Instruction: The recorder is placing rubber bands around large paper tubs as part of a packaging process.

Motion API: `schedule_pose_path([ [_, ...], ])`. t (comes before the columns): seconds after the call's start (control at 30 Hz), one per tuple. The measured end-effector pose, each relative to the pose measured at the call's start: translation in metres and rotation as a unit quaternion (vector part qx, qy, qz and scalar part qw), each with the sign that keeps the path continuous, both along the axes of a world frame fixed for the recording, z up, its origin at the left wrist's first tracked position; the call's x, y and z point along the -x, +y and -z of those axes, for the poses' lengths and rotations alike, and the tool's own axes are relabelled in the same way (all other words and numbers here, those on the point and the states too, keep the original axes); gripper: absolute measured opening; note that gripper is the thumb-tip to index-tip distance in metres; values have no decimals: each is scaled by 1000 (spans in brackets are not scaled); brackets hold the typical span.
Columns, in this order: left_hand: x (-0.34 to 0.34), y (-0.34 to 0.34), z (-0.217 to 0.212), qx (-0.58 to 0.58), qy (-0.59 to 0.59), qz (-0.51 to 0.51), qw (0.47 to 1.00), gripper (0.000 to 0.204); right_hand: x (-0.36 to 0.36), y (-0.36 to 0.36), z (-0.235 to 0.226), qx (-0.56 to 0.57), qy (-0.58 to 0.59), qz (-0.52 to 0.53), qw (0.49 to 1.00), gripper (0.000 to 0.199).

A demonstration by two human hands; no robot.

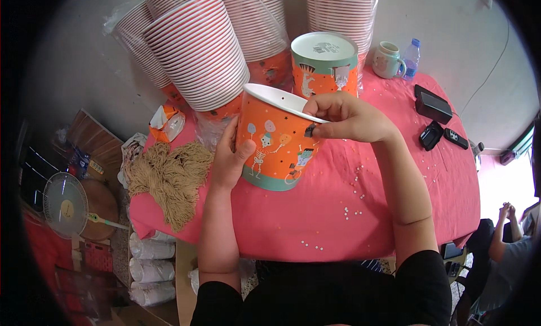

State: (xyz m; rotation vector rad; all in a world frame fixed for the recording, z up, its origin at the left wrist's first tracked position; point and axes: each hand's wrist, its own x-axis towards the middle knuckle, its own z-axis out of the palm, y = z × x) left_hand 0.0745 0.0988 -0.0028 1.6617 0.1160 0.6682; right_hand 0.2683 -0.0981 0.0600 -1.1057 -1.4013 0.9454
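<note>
The left hand [228, 163] has its fingers clamped on the side of a paper bucket [276, 140], and the right hand [358, 118] pinches its wall at the rim, so it is tilted between both hands; its inside bottom is hidden. Beyond the left fingers lean nested buckets [194, 49], and just behind the right fingers stands an upturned bucket [321, 78]. The held one is orange, with green base, white rim and printed skeleton.

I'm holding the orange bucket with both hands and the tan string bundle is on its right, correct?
Not quite: the head view shows the tan string bundle to the left of the orange bucket, which your left hand and right hand do hold.
</note>
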Motion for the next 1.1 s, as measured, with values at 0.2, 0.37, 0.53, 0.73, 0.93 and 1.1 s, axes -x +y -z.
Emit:
schedule_pose_path([
  [0.2, -1, 1, 2, -6, 2, 0, 1000, 99, 5, 1, 1, -14, 39, 1, 999, 23],
  [0.37, -1, 2, 4, 9, 4, 13, 1000, 98, 10, 2, 0, -12, 47, 1, 999, 25],
  [0.53, -2, 0, 3, 14, 3, 11, 1000, 98, 12, 2, 0, -17, 62, 6, 998, 21],
  [0.73, -2, 0, 5, 22, -4, 13, 1000, 99, 21, 4, 1, -28, 51, 50, 997, 15],
  [0.93, -2, 0, 5, 14, -14, 6, 1000, 99, 21, 4, 0, -9, 40, 63, 997, 17],
  [1.1, -1, 1, 6, 18, -11, 6, 1000, 100, 22, 5, 2, -20, 46, 68, 996, 13],
])
